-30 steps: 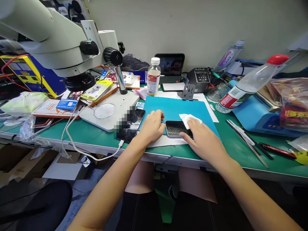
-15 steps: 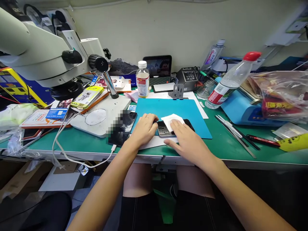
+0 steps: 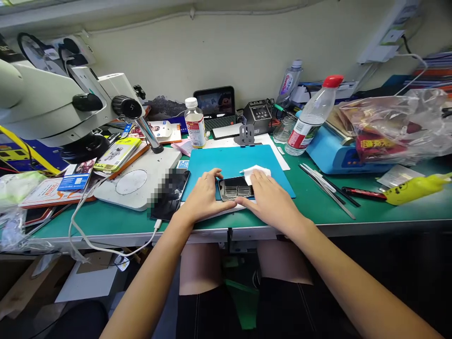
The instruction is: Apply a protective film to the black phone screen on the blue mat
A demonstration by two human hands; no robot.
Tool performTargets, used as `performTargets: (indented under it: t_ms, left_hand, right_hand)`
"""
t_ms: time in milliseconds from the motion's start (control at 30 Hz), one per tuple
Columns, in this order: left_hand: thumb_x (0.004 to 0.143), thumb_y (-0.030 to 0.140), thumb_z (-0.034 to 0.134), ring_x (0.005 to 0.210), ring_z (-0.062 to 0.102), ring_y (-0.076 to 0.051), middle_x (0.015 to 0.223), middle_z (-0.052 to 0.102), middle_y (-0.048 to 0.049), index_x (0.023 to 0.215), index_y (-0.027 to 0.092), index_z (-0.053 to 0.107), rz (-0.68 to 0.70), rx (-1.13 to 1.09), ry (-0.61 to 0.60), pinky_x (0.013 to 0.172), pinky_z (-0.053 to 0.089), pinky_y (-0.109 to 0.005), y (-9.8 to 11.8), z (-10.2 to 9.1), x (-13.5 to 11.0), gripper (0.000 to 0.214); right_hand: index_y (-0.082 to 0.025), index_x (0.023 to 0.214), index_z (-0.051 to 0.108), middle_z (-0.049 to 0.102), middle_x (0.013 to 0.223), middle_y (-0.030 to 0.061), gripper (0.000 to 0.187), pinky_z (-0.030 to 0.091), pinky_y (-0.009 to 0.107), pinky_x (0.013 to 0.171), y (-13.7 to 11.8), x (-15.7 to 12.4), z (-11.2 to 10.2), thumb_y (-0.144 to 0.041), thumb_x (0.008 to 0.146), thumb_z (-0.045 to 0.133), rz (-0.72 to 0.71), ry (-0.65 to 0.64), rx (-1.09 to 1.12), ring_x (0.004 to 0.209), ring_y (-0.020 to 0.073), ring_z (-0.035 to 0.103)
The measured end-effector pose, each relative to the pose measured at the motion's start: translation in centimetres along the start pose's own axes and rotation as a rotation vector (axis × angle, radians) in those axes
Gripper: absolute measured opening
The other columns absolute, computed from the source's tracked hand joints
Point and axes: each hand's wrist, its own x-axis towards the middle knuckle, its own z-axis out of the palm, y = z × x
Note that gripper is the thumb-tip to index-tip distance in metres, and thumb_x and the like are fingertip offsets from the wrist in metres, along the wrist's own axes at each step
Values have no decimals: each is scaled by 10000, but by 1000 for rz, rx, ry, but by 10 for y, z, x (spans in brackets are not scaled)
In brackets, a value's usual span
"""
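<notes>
A smartphone [image 3: 236, 189] lies flat, screen up, with pale striped reflections on its glass. Around its left end is my left hand [image 3: 205, 194], thumb along the near edge and fingers by the far left corner. My right hand [image 3: 271, 193] presses a folded white tissue [image 3: 257, 170] onto the phone's right part, which is hidden beneath the fingers. The two thumb tips nearly meet in front of the phone. Under it lies a blue mat [image 3: 212, 157], with white paper at the near edge. A second, dark phone [image 3: 172, 195] rests left of my left hand, partly pixelated.
A microscope [image 3: 45, 103] on a pale base [image 3: 155, 183] stands left. Behind the mat are a drink bottle [image 3: 195, 125], a small screen [image 3: 215, 101] and a grey stand [image 3: 246, 135]. Rightward stand a red-capped bottle [image 3: 312, 117] and a blue device [image 3: 339, 155], with tweezers [image 3: 326, 188] in front.
My right hand and the tissue have slid toward the phone's right end, baring more glass. My left thumb has stretched out along the near edge. The head view has turned to the right.
</notes>
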Motion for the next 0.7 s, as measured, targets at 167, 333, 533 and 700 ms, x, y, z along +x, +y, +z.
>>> performTargets:
  t_ms: [167,333,533,700]
  left_hand:
    - [775,454,768,1188,519,-330,1271,564,-125,1369,212,350,-11,6,-25,1028,422,-492,2,-3,1,766]
    - [787,439,761,1176,521,-319,1264,582,-115,1349,203,397,10,26,-32,1021,428,-477,1,-4,4,710]
    - [779,491,769,1171,505,-325,1239,602,-118,1365,173,408,-1,55,15,997,448,-461,0,-3,4,758]
    - [785,470,765,1118,528,-317,1201,628,-103,1354,174,441,3,77,6,985,448,-464,0,-5,5,719]
  right_hand:
    - [88,1450,416,400,1525,315,1044,335,532,1171,-19,-22,-1,-791,913,241,-69,6,16,1440,398,368]
    - [63,1448,437,451,1503,292,1028,362,536,1152,-9,-24,-1,-788,918,213,-98,18,-1,1419,388,408]
    - [48,1465,418,409,1534,284,1025,313,519,1187,-30,2,5,-800,908,272,-95,-6,34,1453,375,354]
    - [6,1473,430,437,1527,251,962,370,535,1152,-29,-26,0,-768,933,243,-188,27,3,1431,362,399]
